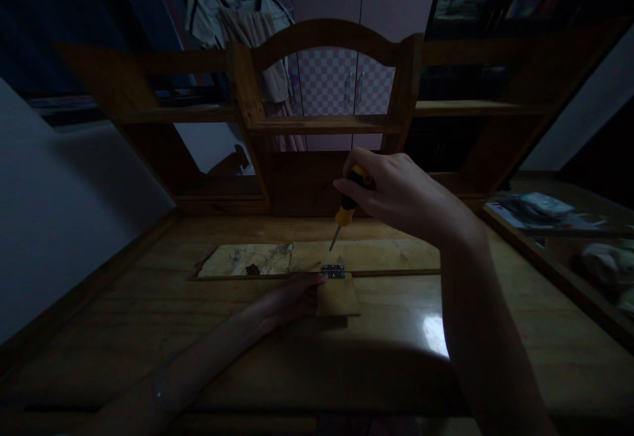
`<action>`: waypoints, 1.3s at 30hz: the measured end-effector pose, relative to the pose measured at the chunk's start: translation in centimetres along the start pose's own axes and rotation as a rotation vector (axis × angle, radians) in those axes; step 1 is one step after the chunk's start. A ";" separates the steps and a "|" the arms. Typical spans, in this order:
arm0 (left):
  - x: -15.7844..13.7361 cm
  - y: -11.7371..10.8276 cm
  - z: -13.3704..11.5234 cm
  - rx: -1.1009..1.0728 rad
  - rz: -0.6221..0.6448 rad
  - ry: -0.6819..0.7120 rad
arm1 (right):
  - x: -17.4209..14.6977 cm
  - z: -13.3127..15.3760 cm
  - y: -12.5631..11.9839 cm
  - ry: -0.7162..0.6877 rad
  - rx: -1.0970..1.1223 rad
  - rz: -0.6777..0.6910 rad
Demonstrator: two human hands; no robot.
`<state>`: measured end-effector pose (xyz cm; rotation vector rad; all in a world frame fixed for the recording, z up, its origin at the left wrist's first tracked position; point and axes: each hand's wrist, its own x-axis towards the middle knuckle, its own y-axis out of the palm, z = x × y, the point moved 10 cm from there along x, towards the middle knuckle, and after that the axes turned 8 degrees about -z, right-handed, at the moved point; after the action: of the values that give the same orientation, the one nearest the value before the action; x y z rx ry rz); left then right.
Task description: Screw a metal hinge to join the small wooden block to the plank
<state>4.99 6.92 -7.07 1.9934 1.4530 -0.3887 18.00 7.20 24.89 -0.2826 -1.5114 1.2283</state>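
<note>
In my right hand point(384, 181) is a screwdriver point(345, 215) with a yellow and black handle, its shaft slanting down and left. The tip ends a little above a small dark metal hinge point(333, 271), apart from it. One leaf of the hinge lies along the edge of a long wooden board point(376, 255), the other on a small square wooden piece point(339, 296). My left hand point(297, 296) grips that small piece from its left side, thumb near the hinge. Its other fingers are partly hidden.
The wooden desk top point(238, 317) spreads around the work, with a ragged, peeled patch point(247, 259) at the board's left. Behind stands a wooden shelf unit point(321, 124). Clothes point(247, 20) hang beyond it before a pink cabinet point(327, 72). Clutter point(545, 208) lies at the right.
</note>
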 end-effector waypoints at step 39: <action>-0.9 2.5 -0.4 -0.090 0.113 -0.055 | -0.1 1.8 1.9 -0.065 0.117 0.027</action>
<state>6.89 6.05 -5.43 1.9668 1.2952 -0.3216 15.77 7.00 23.63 -0.1879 -1.4892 1.3536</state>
